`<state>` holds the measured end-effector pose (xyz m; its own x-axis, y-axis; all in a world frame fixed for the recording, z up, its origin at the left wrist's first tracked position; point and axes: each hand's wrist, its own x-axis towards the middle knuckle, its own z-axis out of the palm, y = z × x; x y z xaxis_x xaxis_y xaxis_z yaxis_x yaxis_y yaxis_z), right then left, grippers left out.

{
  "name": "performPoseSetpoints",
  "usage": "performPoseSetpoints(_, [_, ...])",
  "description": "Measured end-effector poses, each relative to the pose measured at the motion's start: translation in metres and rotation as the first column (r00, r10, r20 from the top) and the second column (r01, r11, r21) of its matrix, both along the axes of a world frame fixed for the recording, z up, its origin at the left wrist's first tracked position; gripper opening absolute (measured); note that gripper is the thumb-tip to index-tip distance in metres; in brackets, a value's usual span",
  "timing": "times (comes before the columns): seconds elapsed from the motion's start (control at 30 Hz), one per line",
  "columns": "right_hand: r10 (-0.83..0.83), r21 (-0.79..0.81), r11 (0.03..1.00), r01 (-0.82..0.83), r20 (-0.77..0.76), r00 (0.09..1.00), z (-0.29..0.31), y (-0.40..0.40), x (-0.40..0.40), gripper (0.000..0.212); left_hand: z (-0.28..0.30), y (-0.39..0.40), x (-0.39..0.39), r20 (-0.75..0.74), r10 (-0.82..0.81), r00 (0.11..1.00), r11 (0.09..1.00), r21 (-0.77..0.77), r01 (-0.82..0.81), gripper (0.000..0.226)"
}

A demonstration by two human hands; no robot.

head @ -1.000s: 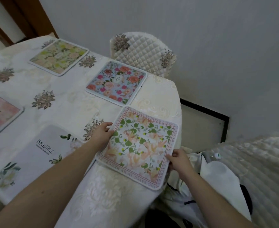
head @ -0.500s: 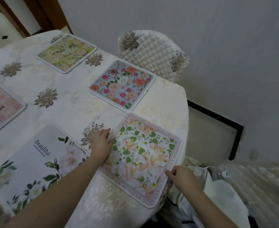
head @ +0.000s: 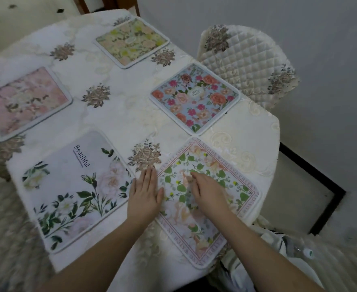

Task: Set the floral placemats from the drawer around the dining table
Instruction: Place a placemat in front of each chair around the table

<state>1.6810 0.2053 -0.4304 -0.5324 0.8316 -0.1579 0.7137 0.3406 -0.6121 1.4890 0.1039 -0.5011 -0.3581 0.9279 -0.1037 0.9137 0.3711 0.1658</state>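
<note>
Five placemats lie flat on the round dining table (head: 247,131), which wears a cream embroidered cloth. Farthest left, the pink floral placemat (head: 26,102) sits near the table's left edge, its long axis running from lower left to upper right. Below it, at the near edge, the white placemat printed "Beautiful" (head: 76,186) lies with its long axis from the far left corner down toward the person; its lettering reads sideways, running top to bottom. Toward the far side, the yellow-green floral placemat (head: 132,42) is turned slightly, long axis lower left to upper right.

The left hand (head: 145,197) rests palm down with fingers straight and together, on the cloth just at the left border of the peach-and-green bordered placemat (head: 226,182), its thumb over that mat's edge; the fingers point away from the person. The right hand (head: 207,190) lies on the middle of the same mat, fingers loosely extended and pressing, gripping nothing. This mat is set like a diamond, one corner pointing away toward the blue rose placemat (head: 195,96), whose near corner almost meets it; its nearest corner overhangs the table edge.

At right, a quilted chair (head: 242,60) stands against the table, beside the wall
</note>
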Motion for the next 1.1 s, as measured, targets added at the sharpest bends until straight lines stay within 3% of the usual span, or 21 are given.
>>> performPoseSetpoints(0.2, [0.279, 0.088, 0.953, -0.29, 0.112, 0.954, -0.027, 0.013, -0.068, 0.064, -0.003, -0.024, -0.005, -0.002, 0.062, 0.998, 0.998, 0.021, -0.062, 0.064])
performPoseSetpoints(0.33, [0.435, 0.155, 0.86, -0.485, 0.273, 0.858, -0.049, 0.019, -0.086, 0.061, -0.004, -0.032, -0.009, -0.009, 0.036, 0.999, 0.999, 0.023, -0.036, 0.064])
performPoseSetpoints(0.47, [0.451, 0.203, 0.824, -0.529, 0.33, 0.83, -0.061, 0.025, -0.084, 0.06, -0.005, -0.032, -0.011, 0.0, 0.033, 0.999, 0.999, 0.02, -0.033, 0.065])
performPoseSetpoints(1.1, [0.134, 0.249, 0.94, -0.232, 0.357, 0.924, -0.059, 0.122, -0.012, 0.062, -0.001, -0.03, -0.012, -0.016, 0.049, 0.999, 0.998, -0.039, -0.05, 0.065])
